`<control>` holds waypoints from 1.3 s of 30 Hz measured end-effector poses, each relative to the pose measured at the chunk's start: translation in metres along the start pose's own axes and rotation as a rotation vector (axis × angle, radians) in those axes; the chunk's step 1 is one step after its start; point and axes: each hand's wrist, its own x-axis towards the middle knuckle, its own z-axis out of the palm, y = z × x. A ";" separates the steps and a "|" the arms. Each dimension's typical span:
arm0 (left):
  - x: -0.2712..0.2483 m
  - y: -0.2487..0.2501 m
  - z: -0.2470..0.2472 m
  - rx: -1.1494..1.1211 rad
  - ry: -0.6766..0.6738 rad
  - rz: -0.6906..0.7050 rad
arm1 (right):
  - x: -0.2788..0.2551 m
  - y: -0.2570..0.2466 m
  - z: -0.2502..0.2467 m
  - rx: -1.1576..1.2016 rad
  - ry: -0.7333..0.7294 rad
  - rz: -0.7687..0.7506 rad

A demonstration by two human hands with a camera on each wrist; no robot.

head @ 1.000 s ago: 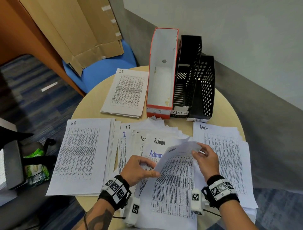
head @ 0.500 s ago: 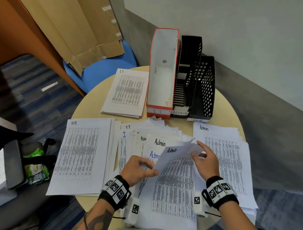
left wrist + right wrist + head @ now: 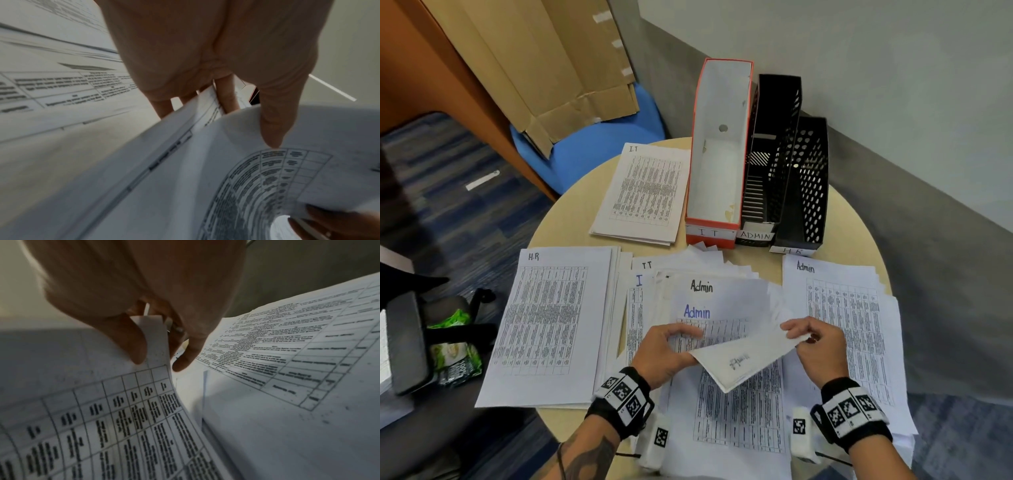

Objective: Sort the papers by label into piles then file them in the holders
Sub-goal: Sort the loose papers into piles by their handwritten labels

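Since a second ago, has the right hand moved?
Yes. The right hand, pinching the folded-over Admin sheet, has drawn back toward the person, away from the ADMIN holder.

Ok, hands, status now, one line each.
Left hand: pinching the near corner of the folded-over Admin sheet.
Right hand: pinching the same sheet's far corner.

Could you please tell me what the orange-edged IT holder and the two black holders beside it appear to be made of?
The orange-edged white IT holder looks like matte cardboard: flat thin walls, folded corners, a punched finger hole. The black ADMIN holder and black HR holder look like rigid plastic or perhaps metal mesh, slightly glossy; the slotted and round perforations leave it open.
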 end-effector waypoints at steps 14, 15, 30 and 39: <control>-0.011 0.006 0.006 -0.138 0.024 -0.001 | -0.006 -0.026 0.009 0.160 -0.056 0.178; -0.012 0.012 0.006 -0.210 0.019 0.022 | -0.008 -0.030 0.010 0.196 -0.087 0.260; -0.039 0.137 0.006 -0.607 0.460 0.526 | -0.044 -0.160 -0.012 0.429 0.049 -0.277; -0.019 0.097 -0.008 -0.317 0.099 0.232 | -0.032 -0.103 0.005 0.347 -0.012 0.019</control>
